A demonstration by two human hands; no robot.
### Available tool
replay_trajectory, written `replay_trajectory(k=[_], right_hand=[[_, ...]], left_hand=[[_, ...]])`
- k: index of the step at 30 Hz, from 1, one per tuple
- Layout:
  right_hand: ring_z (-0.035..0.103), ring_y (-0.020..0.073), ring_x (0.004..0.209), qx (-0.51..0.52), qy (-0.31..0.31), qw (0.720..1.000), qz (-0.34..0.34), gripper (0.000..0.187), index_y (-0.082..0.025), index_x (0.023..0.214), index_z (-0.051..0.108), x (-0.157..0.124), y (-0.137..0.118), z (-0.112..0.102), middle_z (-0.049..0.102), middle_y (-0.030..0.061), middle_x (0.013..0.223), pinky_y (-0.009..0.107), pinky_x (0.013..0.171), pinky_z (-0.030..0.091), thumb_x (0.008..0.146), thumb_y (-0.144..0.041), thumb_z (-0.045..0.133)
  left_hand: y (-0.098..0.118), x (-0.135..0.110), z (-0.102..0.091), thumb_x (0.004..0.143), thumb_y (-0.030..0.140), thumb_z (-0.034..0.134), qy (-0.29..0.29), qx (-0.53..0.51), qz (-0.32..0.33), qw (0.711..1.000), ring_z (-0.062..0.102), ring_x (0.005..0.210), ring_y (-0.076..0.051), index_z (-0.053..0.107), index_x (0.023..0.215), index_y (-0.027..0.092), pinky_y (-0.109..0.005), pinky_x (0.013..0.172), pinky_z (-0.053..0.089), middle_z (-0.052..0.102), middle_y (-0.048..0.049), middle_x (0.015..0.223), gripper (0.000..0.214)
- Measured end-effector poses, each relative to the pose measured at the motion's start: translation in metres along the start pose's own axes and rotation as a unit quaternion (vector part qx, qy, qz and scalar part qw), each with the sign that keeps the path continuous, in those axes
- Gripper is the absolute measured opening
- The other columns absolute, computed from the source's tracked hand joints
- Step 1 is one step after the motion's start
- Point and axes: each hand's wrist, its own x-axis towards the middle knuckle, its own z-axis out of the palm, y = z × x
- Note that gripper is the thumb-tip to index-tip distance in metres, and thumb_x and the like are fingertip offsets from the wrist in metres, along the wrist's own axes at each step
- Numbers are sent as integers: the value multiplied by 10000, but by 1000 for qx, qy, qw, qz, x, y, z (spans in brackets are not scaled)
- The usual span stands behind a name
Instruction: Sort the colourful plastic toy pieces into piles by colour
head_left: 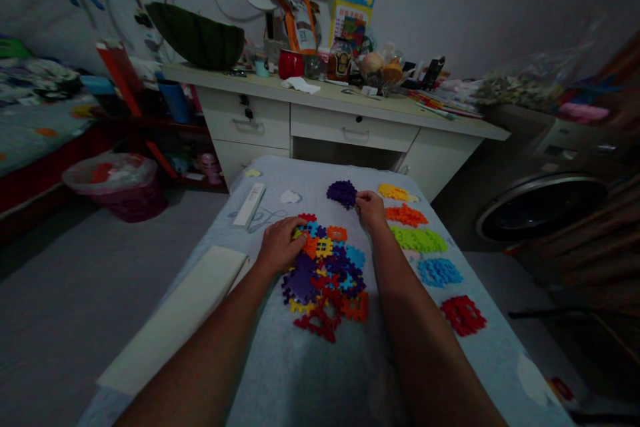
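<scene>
A mixed heap of interlocking plastic building blocks point(325, 273) in red, orange, yellow, blue and purple lies mid-table. My left hand point(281, 243) rests on the heap's upper left edge, thumb and fingers apart around a yellow-green building block point(297, 233). Farther back is a pile of purple building blocks point(342, 193). At its right edge, the fingertips of my right hand point(371, 208) are pinched together on a purple building block, mostly hidden. Sorted piles line the right side: yellow point(393, 192), orange point(406, 215), green point(419, 239), blue point(441, 271) and red point(464, 315).
A cloth covers the table point(330, 380). On its left are a narrow white box point(249, 205) and a long pale board point(175, 313). Behind stands a cluttered white desk point(320, 95); a washing machine point(525, 180) is at right, a pink bin point(120, 190) at left.
</scene>
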Motion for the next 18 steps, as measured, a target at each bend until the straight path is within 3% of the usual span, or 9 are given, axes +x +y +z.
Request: replay_trajectory(k=[4,13,18], right_hand=[[581,174,695,-68,51,996,-11,192,-190,782,621,2,11,0,642,20,707,271,649,473,661,-301,523],[641,184,864,-78,50,996,-17,384,-142,1081,639,-4,0,-3,692,104,1090,307,833,503,735,-220,493],[632,184,921,-105,45,992,-51,311,-143,1002,657,-7,-2,-6,689,103,1057,321,903,483,748,-189,482]], left_hand=[[1,0,-1,799,284,524,0,1,-3,1000,595,1163,-259,653,1106,243,-447,1022,425,685,-55,1195,336],[2,1,-3,802,294,522,-6,8,2,1000,603,1147,-261,652,1105,243,-448,1019,427,688,-54,1185,333],[0,1,-2,811,300,518,-12,8,-7,1000,594,1161,-261,643,1128,230,-456,1027,417,677,-60,1215,348]])
